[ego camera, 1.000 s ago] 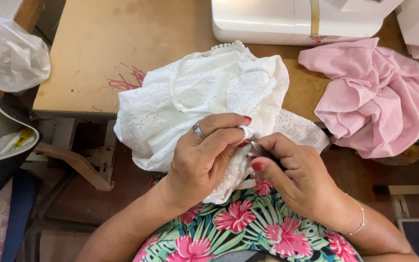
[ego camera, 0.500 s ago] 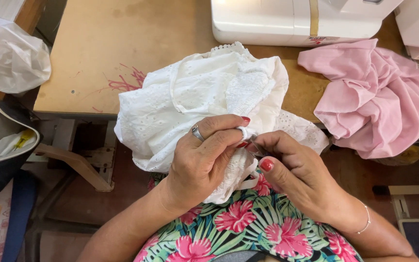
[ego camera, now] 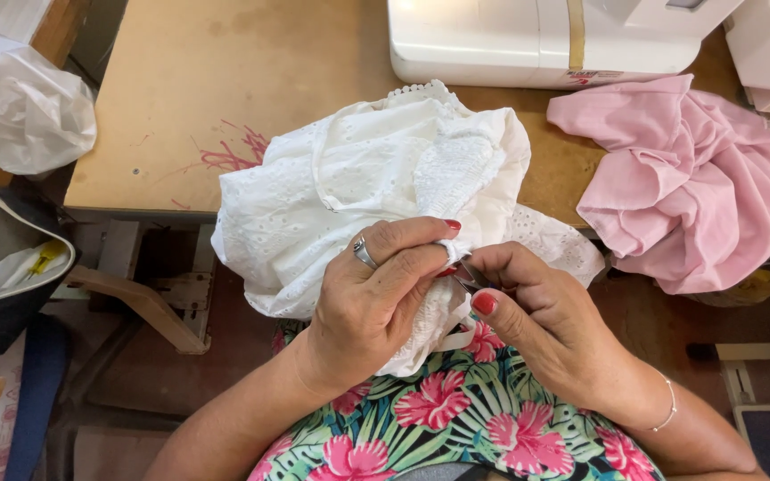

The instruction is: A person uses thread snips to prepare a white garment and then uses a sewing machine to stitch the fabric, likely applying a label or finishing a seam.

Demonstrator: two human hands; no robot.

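1. Hands meet at centre frame: the left hand (ego camera: 376, 298), ringed, pinches a fold of the crumpled white eyelet-cotton garment (ego camera: 358, 191), drawing it taut for close work.
2. The right hand (ego camera: 545, 316) is closed around a small metal tool (ego camera: 471, 276), tip at that fold.
3. Most of the garment rests on the tan wooden table (ego camera: 225, 80), its weight supported, left of a bunched pink cloth (ego camera: 688, 178).

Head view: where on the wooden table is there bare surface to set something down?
The table's left half is bare, bordered by the sewing machine, the white garment and faint red scribbles. The right side is crowded: pink cloth, machine base, and both hands, left and right, working the garment.
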